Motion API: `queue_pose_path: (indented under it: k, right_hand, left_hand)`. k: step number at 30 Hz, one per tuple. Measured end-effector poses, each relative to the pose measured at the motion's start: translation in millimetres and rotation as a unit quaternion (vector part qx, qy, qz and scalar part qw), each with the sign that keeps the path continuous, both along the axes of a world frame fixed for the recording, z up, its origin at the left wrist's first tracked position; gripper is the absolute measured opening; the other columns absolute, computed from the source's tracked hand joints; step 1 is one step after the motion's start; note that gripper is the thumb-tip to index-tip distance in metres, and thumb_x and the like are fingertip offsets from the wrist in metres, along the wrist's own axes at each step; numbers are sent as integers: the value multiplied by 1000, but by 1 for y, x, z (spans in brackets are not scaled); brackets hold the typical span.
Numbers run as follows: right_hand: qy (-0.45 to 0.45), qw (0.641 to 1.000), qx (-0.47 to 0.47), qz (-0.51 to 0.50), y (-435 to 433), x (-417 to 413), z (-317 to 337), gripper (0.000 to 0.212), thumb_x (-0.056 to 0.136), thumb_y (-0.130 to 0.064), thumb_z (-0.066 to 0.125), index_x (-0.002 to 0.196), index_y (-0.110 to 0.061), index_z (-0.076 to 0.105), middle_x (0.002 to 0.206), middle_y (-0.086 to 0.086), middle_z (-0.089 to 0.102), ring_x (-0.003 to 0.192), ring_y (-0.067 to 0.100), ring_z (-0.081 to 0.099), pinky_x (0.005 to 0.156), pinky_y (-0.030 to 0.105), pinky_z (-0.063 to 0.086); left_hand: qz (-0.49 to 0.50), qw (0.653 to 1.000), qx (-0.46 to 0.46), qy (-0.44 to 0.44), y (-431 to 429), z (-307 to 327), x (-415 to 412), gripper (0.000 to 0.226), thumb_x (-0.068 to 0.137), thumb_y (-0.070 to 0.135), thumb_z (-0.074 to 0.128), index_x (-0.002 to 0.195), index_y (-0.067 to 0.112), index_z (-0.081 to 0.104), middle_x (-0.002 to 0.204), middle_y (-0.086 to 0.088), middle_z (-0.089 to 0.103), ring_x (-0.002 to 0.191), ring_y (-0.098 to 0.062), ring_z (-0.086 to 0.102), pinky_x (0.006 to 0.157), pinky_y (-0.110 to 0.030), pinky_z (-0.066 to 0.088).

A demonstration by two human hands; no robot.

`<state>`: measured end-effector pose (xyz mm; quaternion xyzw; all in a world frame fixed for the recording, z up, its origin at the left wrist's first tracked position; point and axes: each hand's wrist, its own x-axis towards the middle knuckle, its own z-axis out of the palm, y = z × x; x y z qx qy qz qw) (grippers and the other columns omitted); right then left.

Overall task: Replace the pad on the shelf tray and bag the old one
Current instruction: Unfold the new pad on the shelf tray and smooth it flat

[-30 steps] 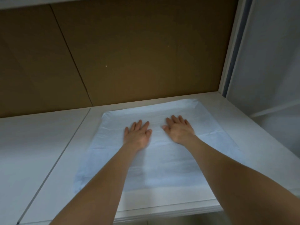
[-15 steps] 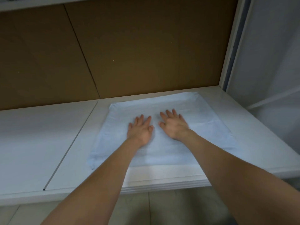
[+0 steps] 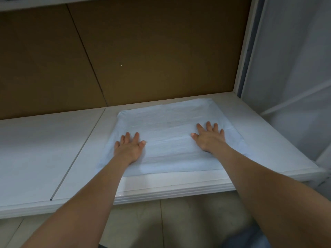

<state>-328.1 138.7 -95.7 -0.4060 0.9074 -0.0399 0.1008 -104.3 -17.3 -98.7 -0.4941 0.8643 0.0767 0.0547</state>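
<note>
A pale blue pad (image 3: 168,133) lies flat on the white shelf tray (image 3: 268,140), on its right half. My left hand (image 3: 129,147) rests palm down on the pad near its left edge, fingers spread. Palm down too, my right hand (image 3: 209,138) presses the pad toward its right side with the fingers apart. Neither hand holds anything. No bag and no second pad are in view.
A brown board (image 3: 143,51) backs the shelf. A seam (image 3: 77,154) splits the shelf surface left of the pad. A white upright (image 3: 247,45) and a pale wall (image 3: 295,59) stand at the right. Tiled floor (image 3: 170,226) shows below the front edge.
Both hands have slid apart across the pad, the left one leftward and the right one rightward. The view has pulled back, showing more floor below the shelf.
</note>
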Motion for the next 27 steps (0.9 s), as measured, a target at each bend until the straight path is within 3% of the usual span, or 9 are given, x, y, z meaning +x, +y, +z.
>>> queue_pose_path:
  k: [6, 11, 14, 16, 18, 20, 23, 27]
  right_hand:
    - [-12, 993, 17, 115, -8, 44, 2, 66, 96, -62, 20, 154, -34, 4, 162, 1, -8, 148, 29, -11, 119, 49, -3]
    - [-30, 997, 44, 56, 29, 14, 9, 63, 98, -59, 20, 154, -34, 5, 162, 3, -6, 148, 33, -6, 119, 51, 2]
    - [-31, 998, -11, 50, 44, 7, 21, 64, 95, -59, 36, 150, -26, 28, 157, 7, 23, 143, 32, 23, 115, 47, 22]
    - [-57, 993, -84, 66, 54, 9, 29, 56, 88, -58, 55, 134, -26, 51, 137, 4, 48, 123, 25, 47, 101, 36, 40]
    - [-109, 985, -100, 94, 65, 12, 37, 45, 79, -55, 69, 114, -26, 63, 115, -1, 60, 103, 18, 55, 88, 30, 46]
    - [-138, 981, -75, 114, 80, 13, 41, 39, 72, -51, 77, 100, -25, 68, 101, -5, 64, 96, 16, 58, 87, 31, 49]
    - [-101, 987, -46, 119, 102, 12, 42, 35, 72, -43, 80, 99, -24, 70, 98, -7, 64, 96, 16, 60, 84, 30, 49]
    - [17, 990, -32, 137, 116, 12, 38, 30, 79, -42, 71, 105, -26, 68, 106, -5, 65, 98, 17, 58, 72, 27, 41]
  left_hand:
    - [-97, 995, 32, 0, 44, 2, -24, 59, 98, 55, 15, 152, 35, 0, 161, 1, -11, 148, -20, -8, 119, -47, -1]
    - [-66, 996, 45, -26, 36, 13, 1, 57, 99, 52, 19, 152, 33, 6, 161, -2, -4, 148, -25, 0, 119, -47, 8]
    - [-88, 995, 29, 25, 51, 24, -3, 58, 99, 50, 29, 150, 22, 25, 157, -8, 18, 144, -26, 21, 115, -41, 24]
    - [-149, 984, 22, 98, 74, 32, -16, 53, 97, 49, 40, 143, 23, 41, 150, -4, 35, 137, -23, 36, 111, -36, 31]
    - [-215, 968, 16, 130, 100, 37, -30, 46, 92, 51, 49, 132, 28, 55, 138, 2, 50, 126, -18, 47, 105, -34, 39]
    - [-255, 960, -6, 114, 123, 39, -42, 41, 89, 54, 53, 125, 34, 61, 128, 7, 56, 118, -15, 52, 96, -34, 45]
    - [-279, 955, -60, 82, 146, 34, -49, 38, 89, 52, 54, 123, 36, 61, 123, 9, 58, 116, -14, 53, 88, -31, 45]
    - [-291, 945, -135, 57, 157, 30, -53, 35, 93, 42, 53, 125, 33, 60, 122, 4, 59, 115, -20, 54, 87, -31, 45]
